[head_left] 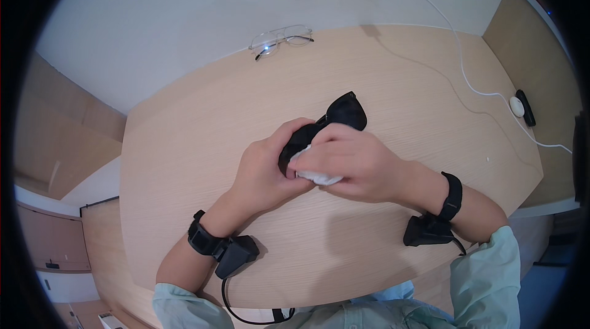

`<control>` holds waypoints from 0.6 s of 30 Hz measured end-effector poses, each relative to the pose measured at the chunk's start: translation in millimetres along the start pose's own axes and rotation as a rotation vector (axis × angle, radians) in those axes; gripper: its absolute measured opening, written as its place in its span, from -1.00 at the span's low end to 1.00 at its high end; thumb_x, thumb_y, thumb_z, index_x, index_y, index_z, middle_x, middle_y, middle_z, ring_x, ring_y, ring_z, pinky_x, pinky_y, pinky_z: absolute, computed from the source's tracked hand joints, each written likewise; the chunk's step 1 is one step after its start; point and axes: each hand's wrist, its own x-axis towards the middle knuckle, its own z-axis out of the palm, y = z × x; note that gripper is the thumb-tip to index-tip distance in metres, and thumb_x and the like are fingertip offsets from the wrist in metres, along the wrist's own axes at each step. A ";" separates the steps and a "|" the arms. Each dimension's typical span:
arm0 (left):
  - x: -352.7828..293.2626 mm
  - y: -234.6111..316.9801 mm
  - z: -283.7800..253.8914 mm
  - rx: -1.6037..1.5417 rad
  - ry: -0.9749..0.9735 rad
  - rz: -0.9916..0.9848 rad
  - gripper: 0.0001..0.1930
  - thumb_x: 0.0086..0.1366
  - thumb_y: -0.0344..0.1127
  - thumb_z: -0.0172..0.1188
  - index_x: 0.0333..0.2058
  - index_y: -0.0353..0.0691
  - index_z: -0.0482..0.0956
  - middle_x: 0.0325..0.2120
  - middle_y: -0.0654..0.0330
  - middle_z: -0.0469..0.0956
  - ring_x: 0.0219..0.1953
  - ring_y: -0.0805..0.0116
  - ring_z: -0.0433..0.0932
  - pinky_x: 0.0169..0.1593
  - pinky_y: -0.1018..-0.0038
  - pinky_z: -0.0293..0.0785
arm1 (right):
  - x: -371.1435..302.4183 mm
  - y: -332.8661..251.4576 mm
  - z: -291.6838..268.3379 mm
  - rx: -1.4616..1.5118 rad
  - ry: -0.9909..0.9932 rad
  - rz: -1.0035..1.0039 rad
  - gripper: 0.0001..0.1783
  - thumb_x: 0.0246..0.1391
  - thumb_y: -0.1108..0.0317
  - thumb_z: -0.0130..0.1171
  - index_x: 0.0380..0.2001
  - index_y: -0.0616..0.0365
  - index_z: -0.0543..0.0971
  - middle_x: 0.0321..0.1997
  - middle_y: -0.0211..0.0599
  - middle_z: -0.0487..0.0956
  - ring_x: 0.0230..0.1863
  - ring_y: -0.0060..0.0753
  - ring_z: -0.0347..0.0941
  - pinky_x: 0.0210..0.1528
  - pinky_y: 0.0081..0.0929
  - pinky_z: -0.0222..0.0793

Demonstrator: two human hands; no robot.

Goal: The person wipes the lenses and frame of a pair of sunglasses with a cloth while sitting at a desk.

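Observation:
A pair of black sunglasses (346, 111) is held above the middle of the table, one dark lens pointing up and to the right. My left hand (265, 166) is closed around the other lens and its frame. Pinched in my right hand (362, 163) is a crumpled white tissue (319, 177), pressed against the lens that my left hand holds. The fingers of both hands partly hide that lens and the tissue.
Clear eyeglasses (281, 39) with a thin metal frame rest at the table's far edge by the wall. A white cable (458, 34) runs from a wall plug down to a round white piece (517, 106) beside a black object on the right. The wooden table (184, 126) has a panel along its right side.

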 end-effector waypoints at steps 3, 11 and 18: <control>-0.2 -5.3 1.5 0.040 0.066 0.162 -0.20 -0.01 -0.28 0.59 0.24 -0.16 0.47 -0.31 0.09 0.71 -0.46 0.30 0.67 -0.29 0.45 0.58 | -1.4 0.3 0.5 0.029 -0.092 -0.016 -0.62 -0.10 0.55 0.47 -0.13 0.09 0.74 -0.14 -0.38 0.73 -0.15 -0.20 0.58 -0.16 -0.34 0.58; -1.0 2.4 -3.2 0.011 -0.021 0.016 -0.01 -0.03 -0.28 0.59 0.42 -0.15 0.36 -0.17 0.09 0.73 -0.49 0.41 0.61 -0.29 0.50 0.58 | -1.6 0.0 -2.9 0.057 -0.081 0.012 -0.65 -0.23 0.59 0.42 -0.27 0.09 0.73 -0.33 -0.38 0.68 -0.22 -0.20 0.57 -0.26 -0.33 0.56; 0.0 14.0 -5.8 0.017 -0.063 -0.037 -0.05 0.03 -0.39 0.57 0.43 -0.16 0.36 -0.11 0.24 0.72 -0.45 0.66 0.43 -0.33 0.66 0.45 | -6.8 5.7 -8.1 -0.026 -0.029 0.082 -0.80 -0.26 0.59 0.34 -0.46 0.10 0.67 -0.46 -0.35 0.61 -0.29 -0.21 0.55 -0.32 -0.31 0.50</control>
